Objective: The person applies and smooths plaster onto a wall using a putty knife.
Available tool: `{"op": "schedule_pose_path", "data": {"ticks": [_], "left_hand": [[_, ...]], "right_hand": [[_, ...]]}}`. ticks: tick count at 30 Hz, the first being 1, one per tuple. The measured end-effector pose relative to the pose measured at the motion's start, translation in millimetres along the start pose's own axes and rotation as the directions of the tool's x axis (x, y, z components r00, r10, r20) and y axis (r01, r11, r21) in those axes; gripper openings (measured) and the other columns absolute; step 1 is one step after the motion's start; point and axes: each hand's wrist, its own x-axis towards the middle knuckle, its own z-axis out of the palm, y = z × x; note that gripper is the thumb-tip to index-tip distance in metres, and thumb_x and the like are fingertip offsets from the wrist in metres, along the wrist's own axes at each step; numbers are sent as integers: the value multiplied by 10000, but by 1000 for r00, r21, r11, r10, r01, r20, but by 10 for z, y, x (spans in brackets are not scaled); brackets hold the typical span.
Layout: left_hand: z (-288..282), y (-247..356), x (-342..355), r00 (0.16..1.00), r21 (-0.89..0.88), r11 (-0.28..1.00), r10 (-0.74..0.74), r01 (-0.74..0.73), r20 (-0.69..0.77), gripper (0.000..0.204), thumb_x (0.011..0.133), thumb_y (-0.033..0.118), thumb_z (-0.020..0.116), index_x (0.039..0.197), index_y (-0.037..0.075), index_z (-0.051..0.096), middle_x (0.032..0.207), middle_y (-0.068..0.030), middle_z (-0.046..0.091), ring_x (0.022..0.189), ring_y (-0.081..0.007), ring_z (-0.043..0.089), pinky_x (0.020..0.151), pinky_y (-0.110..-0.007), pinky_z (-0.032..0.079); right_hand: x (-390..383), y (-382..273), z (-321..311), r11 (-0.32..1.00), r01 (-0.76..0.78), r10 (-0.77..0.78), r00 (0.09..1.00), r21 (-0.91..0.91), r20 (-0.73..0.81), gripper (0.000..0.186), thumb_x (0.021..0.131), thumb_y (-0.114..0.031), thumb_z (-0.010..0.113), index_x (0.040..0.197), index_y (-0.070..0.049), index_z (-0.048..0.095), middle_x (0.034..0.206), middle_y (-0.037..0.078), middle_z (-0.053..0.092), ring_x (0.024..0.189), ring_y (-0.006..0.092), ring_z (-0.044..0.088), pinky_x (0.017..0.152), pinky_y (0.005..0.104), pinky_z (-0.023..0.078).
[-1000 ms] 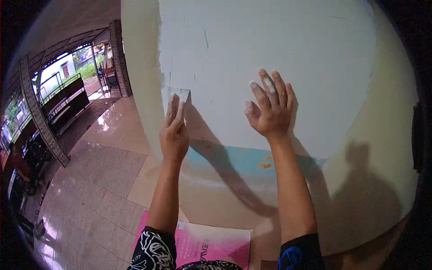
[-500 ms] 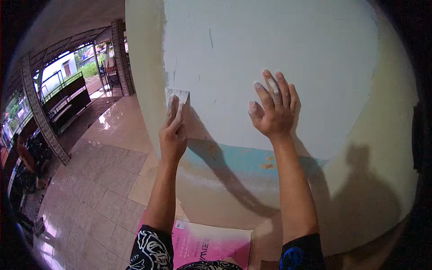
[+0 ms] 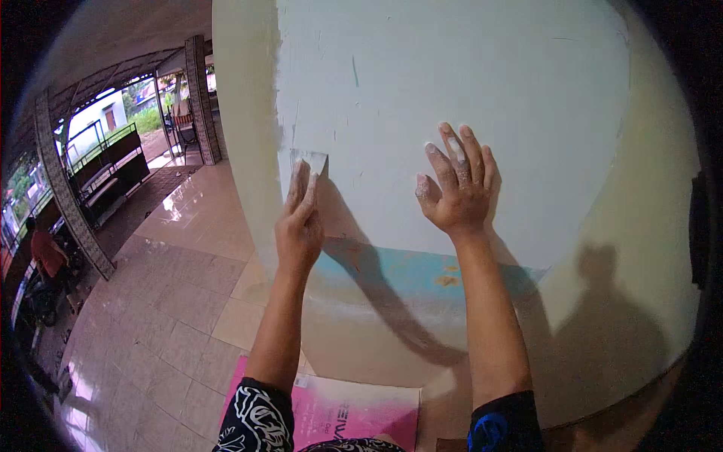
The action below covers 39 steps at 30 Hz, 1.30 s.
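Observation:
My left hand (image 3: 303, 215) is closed around a putty knife (image 3: 310, 160), its wide blade pressed to the wall near the left border of a white coated patch (image 3: 482, 68). The fingers lie along the blade and hide the handle. Over on the right, my right hand (image 3: 461, 188) has its fingers spread against the white patch and holds nothing. White residue covers its fingertips. Below both hands runs a strip of turquoise paint (image 3: 399, 264) with small brown spots. A few thin dark marks show on the white surface.
Pink cardboard (image 3: 354, 418) lies on the floor at the wall's foot. Glossy tiles (image 3: 173, 309) stretch left toward tiled pillars (image 3: 71, 188) and a dark gate (image 3: 113, 169). At the far left a person (image 3: 51, 256) in a red top stands beside a motorbike.
My left hand and the putty knife have shifted slightly right along the wall. My right hand has stayed nearly in place. The person at far left shows more fully.

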Motion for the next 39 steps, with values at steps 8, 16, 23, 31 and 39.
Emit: {"op": "schedule_pose_path", "data": {"ticks": [8,16,23,31,39], "left_hand": [[181,10,-910,986,-54,988,-141,147,93,710,810,-194,451,1463,72,542,1605,-187,383,1485,-342,371,1155,-422,410],[258,262,-394,992,-73,989,-126,126,13,675,831,-171,502,1446,100,557,1580,-159,430,1436,-334,445,1009,-368,532],[276,333,-588,989,-20,990,-138,139,53,630,868,-159,503,1432,113,576,1578,-165,426,1440,-319,434,1056,-390,506],[335,473,-586,988,36,988,-152,151,34,583,871,-131,512,1393,111,606,1559,-148,458,1364,-316,532,946,-356,565],[346,537,-324,990,-26,991,-133,135,39,574,874,-103,550,1395,130,611,1543,-135,482,1365,-317,527,962,-370,558]], "right_hand": [[20,-46,-2,1000,18,-18,1000,-9,0,369,970,-376,553,1300,-221,611,1514,30,529,1458,275,412,1204,499,235],[-33,-1,-12,1000,9,-9,1000,-7,-7,365,950,-359,559,1290,-234,607,1525,22,519,1467,278,397,1197,529,248],[18,-8,7,1000,3,-2,1000,31,-16,392,936,-349,563,1309,-233,602,1535,21,507,1489,279,359,1197,560,246],[-65,-61,-30,1000,-10,10,1000,21,10,370,940,-346,550,1286,-226,603,1528,31,513,1464,283,400,1192,562,262],[-103,-98,53,999,-8,9,1000,44,-18,442,939,-352,566,1363,-229,547,1546,23,495,1479,272,379,1195,557,249]]}}
